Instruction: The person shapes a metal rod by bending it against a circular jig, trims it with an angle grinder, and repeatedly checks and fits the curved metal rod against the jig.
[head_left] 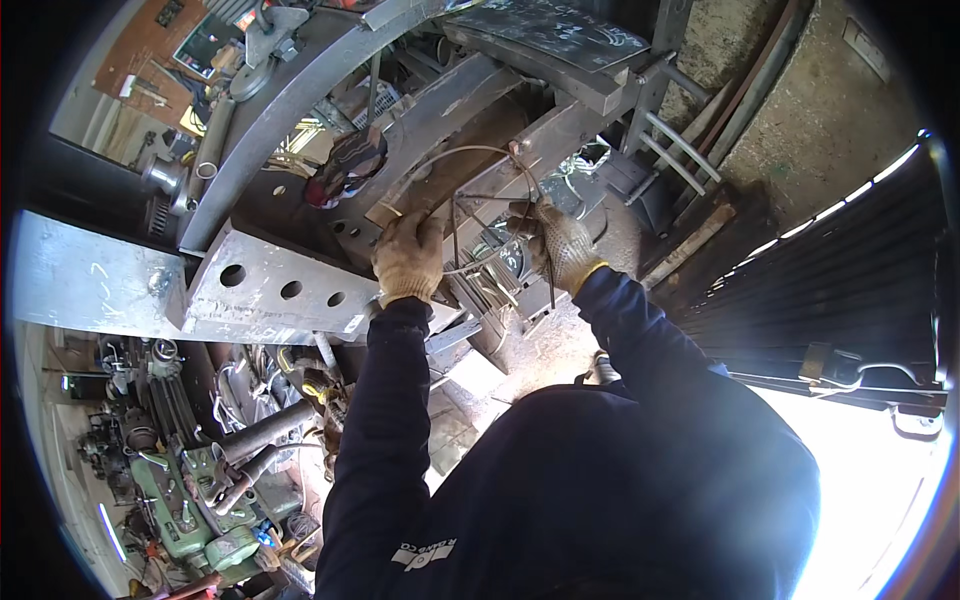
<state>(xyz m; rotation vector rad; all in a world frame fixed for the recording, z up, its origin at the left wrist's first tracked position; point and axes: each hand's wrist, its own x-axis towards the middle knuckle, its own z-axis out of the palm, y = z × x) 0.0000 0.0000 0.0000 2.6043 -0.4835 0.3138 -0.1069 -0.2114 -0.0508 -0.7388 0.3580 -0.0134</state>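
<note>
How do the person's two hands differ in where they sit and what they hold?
The left hand sits lower, resting by the grey steel plate with round holes; the right hand is farther right, off that plate. The left hand grips the thin bent wire near its lower end, while the right hand pinches it beside a thin upright rod. Both wear tan work gloves and dark sleeves.

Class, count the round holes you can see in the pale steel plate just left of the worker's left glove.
3: the round holes run in a row across the steel plate, at left, middle and right, nearest the left hand. More may be hidden beyond.
</note>
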